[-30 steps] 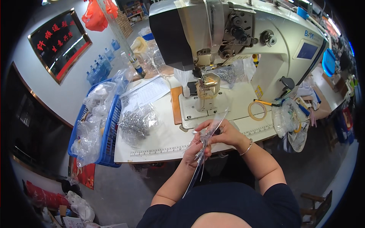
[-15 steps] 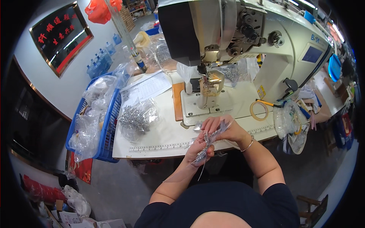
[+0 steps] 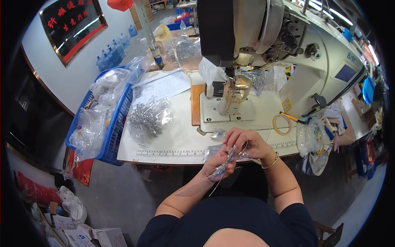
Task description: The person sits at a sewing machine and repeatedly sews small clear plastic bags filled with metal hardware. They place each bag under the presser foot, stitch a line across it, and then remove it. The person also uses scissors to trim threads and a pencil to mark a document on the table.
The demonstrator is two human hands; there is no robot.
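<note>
My left hand (image 3: 214,165) is closed around a clear strip with silver beads (image 3: 222,168), just off the table's front edge. A see-through tail of the strip hangs down over my left forearm, and a thin white cord dangles beside it. My right hand (image 3: 249,142) has its fingers bent and pinched at the upper end of the same strip. The fingertips partly hide what they grip. Under and behind the hands, a piece of clear film (image 3: 218,134) lies on the sewing machine table (image 3: 181,140).
An industrial sewing machine (image 3: 329,49) stands behind my hands. A bag of silver beaded pieces (image 3: 146,121) lies left, near a paper sheet (image 3: 164,87) and a blue basket (image 3: 119,123) of plastic bags. Right are a tape roll (image 3: 282,117) and an orange-black pen (image 3: 292,117).
My right hand's fingers have shifted and curled downward on the strip's upper end. The left hand keeps its hold. The whole view has moved slightly.
</note>
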